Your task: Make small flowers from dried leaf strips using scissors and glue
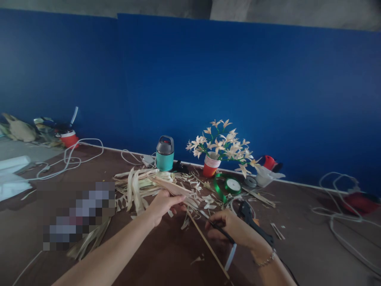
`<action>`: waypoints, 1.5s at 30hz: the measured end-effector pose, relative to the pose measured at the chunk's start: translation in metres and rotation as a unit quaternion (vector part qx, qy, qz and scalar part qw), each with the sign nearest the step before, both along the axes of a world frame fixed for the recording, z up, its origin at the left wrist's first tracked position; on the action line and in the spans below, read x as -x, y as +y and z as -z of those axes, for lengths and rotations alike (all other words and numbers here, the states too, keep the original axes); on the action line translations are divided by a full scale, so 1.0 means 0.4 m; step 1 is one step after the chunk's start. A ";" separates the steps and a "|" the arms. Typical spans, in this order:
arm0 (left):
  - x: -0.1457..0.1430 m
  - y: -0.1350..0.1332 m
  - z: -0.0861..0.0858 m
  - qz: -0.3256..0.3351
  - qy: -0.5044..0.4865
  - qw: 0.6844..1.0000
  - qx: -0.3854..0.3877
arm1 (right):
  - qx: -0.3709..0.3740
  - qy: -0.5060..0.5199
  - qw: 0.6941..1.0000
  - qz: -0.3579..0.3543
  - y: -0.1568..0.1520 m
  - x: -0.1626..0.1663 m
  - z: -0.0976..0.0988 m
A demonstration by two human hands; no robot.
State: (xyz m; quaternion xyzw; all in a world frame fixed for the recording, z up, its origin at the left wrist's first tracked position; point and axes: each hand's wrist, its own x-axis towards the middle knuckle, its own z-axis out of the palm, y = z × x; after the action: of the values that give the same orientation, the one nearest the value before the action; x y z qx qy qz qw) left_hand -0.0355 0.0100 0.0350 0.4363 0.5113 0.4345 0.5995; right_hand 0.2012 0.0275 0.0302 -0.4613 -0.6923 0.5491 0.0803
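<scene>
My left hand (167, 204) is closed on a pale dried husk strip (172, 186), thumb on top, above a litter of scraps. My right hand (224, 226) is closed around a slim black-handled tool (222, 230) with a pale, thin tip pointing toward the husk; its exact kind is not clear. Between the hands, a thin straw-coloured stick (205, 240) slants down to the lower edge. A whitish translucent stick (230, 257) shows just below my right hand. Beside that hand lies a black glue gun (253, 222).
Behind stand a red paper cup (210, 170) of husk flowers (228, 145) and a teal jar (164, 161). A green ribbon spool (232, 186) lies before the cup. Husk bundles (137, 186) lie left of centre. Cables (333, 214) loop at right, and a blue wall panel (238, 79) rises behind.
</scene>
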 end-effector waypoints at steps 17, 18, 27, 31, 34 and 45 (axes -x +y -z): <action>-0.007 0.002 0.026 -0.021 -0.062 0.997 0.039 | 0.008 0.007 1.000 0.015 -0.006 0.014 -0.001; -0.008 0.002 0.025 -0.024 -0.065 0.997 0.042 | 0.007 0.008 1.000 0.015 -0.005 0.014 0.001; -0.013 0.001 0.021 -0.036 -0.084 0.994 0.062 | 0.006 0.015 0.999 0.027 -0.011 0.020 0.009; -0.013 0.001 0.023 -0.042 -0.093 0.992 0.074 | 0.009 0.028 0.999 0.026 -0.010 0.024 0.003; -0.015 0.000 0.022 -0.040 -0.086 0.992 0.080 | 0.016 0.023 0.999 0.034 -0.009 0.026 0.006; -0.019 0.001 0.033 -0.048 -0.087 0.991 0.091 | 0.019 0.038 0.999 0.033 -0.010 0.032 0.014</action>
State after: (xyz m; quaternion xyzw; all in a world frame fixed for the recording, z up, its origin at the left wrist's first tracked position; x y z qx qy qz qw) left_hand -0.0279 0.0105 0.0219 0.3160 0.5148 0.4507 0.6573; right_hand 0.1885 0.0237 0.0244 -0.4643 -0.6621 0.5766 0.1162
